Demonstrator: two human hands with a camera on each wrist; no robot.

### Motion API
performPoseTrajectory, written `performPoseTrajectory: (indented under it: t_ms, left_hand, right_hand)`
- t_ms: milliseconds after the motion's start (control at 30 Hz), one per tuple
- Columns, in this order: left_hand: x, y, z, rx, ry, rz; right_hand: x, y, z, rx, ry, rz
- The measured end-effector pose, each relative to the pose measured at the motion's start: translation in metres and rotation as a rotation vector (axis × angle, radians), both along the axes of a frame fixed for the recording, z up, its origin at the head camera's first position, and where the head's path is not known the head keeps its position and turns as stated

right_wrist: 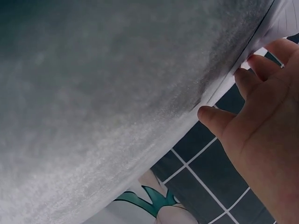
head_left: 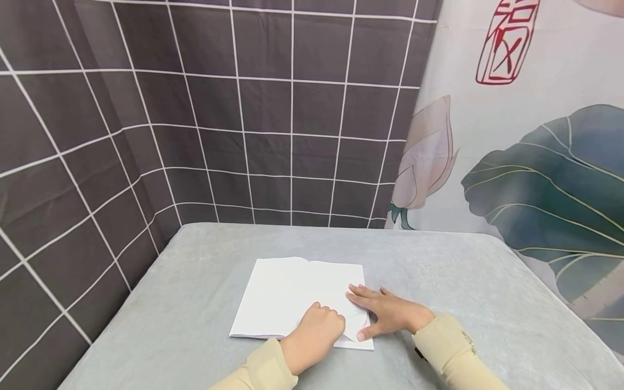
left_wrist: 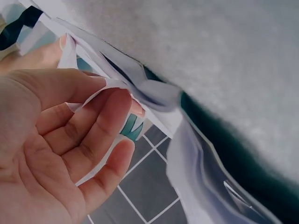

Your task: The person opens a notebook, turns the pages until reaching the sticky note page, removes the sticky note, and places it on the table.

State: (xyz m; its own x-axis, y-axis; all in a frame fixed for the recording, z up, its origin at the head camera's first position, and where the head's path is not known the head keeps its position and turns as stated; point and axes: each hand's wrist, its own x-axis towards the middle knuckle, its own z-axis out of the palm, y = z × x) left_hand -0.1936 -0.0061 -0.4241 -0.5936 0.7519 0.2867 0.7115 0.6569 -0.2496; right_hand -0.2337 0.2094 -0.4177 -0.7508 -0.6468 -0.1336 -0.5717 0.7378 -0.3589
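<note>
An open notebook (head_left: 275,298) with blank white pages lies on the grey cloth-covered table. At its lower right part, my left hand (head_left: 316,331) has its fingers curled. In the left wrist view, the thumb and forefinger of this hand (left_wrist: 56,144) pinch the edge of a page (left_wrist: 99,91), which bends up from the sheets beneath. My right hand (head_left: 390,312) lies with spread fingers over the notebook's right edge, its fingertips touching the paper. The right wrist view shows this hand (right_wrist: 261,126) with fingers extended at the notebook's edge.
Grey cloth covers the table (head_left: 453,271) around the notebook. Behind and to the left hangs a dark curtain (head_left: 263,108) with a white grid. A pale curtain (head_left: 439,65) with a lotus print and red characters hangs at the right.
</note>
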Motion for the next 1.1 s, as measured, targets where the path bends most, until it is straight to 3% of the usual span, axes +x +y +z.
performPoseTrajectory:
  t_ms: [200, 367, 633, 967, 1100]
  left_hand:
    - [-0.005, -0.003, 0.001, 0.061, -0.074, 0.019]
    - [-0.009, -0.007, 0.003, 0.182, -0.154, 0.037]
    - [-0.014, -0.013, 0.008, 0.417, -0.453, 0.136]
    - [-0.025, -0.032, 0.009, 0.634, -0.591, 0.163]
    - [-0.030, -0.039, 0.009, 0.732, -0.615, 0.185]
  right_hand:
    - [0.001, 0.001, -0.002, -0.023, 0.032, 0.002]
    - [0.000, 0.002, -0.003, -0.028, 0.029, -0.039]
    - [0.000, 0.005, -0.001, -0.042, 0.012, -0.102]
    - [-0.002, 0.010, 0.003, -0.058, -0.007, -0.135]
    - [-0.003, 0.010, 0.003, -0.057, -0.028, -0.141]
